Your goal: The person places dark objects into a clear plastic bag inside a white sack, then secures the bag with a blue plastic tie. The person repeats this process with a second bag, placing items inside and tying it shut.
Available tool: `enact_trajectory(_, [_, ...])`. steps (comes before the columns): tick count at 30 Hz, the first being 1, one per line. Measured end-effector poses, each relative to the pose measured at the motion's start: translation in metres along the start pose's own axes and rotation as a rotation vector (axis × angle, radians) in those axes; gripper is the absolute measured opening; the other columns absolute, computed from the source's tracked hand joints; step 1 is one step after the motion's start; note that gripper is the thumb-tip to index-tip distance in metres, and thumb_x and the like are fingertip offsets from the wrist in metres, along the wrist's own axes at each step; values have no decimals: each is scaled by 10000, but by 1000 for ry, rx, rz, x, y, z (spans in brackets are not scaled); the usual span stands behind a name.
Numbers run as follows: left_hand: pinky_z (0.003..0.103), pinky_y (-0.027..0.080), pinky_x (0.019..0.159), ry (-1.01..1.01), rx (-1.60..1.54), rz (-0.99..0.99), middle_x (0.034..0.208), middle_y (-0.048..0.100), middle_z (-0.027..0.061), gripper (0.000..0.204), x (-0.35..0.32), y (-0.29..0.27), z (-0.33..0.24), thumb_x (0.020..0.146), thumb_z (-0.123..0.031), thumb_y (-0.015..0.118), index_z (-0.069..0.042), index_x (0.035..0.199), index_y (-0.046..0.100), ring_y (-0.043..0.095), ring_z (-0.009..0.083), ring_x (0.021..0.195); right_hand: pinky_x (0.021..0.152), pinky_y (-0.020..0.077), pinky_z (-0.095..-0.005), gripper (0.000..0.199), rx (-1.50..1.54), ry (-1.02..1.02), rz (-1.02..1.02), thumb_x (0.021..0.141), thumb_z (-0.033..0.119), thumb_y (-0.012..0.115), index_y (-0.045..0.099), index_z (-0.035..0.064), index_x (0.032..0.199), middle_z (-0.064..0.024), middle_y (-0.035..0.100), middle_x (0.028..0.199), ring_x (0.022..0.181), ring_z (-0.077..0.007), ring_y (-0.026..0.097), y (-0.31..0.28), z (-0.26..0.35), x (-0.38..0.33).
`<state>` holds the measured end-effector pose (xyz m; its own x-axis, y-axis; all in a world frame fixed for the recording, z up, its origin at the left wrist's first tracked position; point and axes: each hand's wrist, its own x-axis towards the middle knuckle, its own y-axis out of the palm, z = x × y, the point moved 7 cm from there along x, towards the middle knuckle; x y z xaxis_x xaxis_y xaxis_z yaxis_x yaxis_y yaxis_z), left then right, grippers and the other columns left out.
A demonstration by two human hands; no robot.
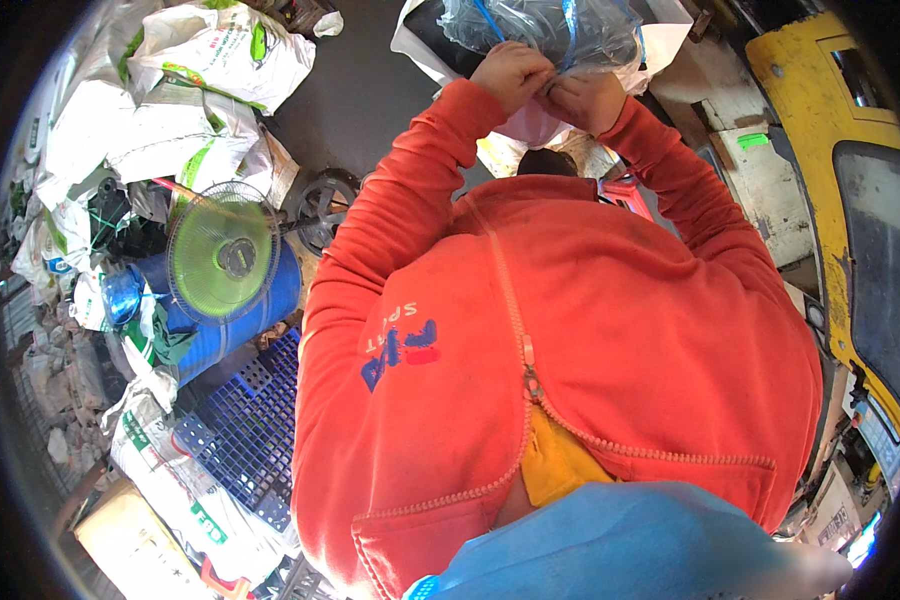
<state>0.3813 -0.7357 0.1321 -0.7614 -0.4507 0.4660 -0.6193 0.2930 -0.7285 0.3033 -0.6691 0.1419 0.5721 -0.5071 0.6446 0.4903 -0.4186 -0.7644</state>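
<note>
At the top of the head view, my left hand [513, 75] and my right hand [587, 101] meet at the near edge of a clear plastic bag [520, 22]. Blue string [570, 30] runs over the bag down to my fingers. Both hands are closed, with fingertips pinched on the string; the exact grip is partly hidden. The bag sits in a white sack [669, 40] with its mouth spread around it. Below my hands are a pinkish surface and a dark rounded thing [548, 163]. Red-orange sleeves cover both arms.
White sacks [225, 55] are piled at the left. Near them are a green-bladed fan [235, 257], a blue drum [215, 335] on its side and a blue plastic pallet [255, 425]. A yellow machine frame [805, 120] stands at the right.
</note>
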Motion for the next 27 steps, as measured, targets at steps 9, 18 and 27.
enact_trajectory(9, [371, 398, 821, -38, 18, 57, 799, 608, 50, 126, -2, 3, 8, 776, -208, 570, -94, 793, 621, 554, 252, 840, 702, 475, -334, 254, -26, 141, 65, 730, 144, 568, 575, 63, 971, -71, 593, 910, 821, -238, 591, -62, 16, 7])
enact_trajectory(18, [362, 388, 836, 60, 239, 156, 764, 606, 31, 123, -1, 2, -8, 753, -207, 584, -99, 754, 642, 567, 228, 827, 735, 430, -347, 296, -127, 199, 580, 684, 75, 537, 585, 57, 976, -69, 569, 830, 811, -227, 550, -2, 0, -14])
enact_trajectory(27, [364, 371, 870, 99, 310, 154, 814, 616, 32, 144, -5, 3, -12, 752, -223, 559, -117, 784, 651, 566, 220, 874, 718, 462, -359, 307, -263, -43, 58, 728, 70, 515, 581, 97, 1026, -88, 596, 949, 855, -267, 582, -74, 20, 55])
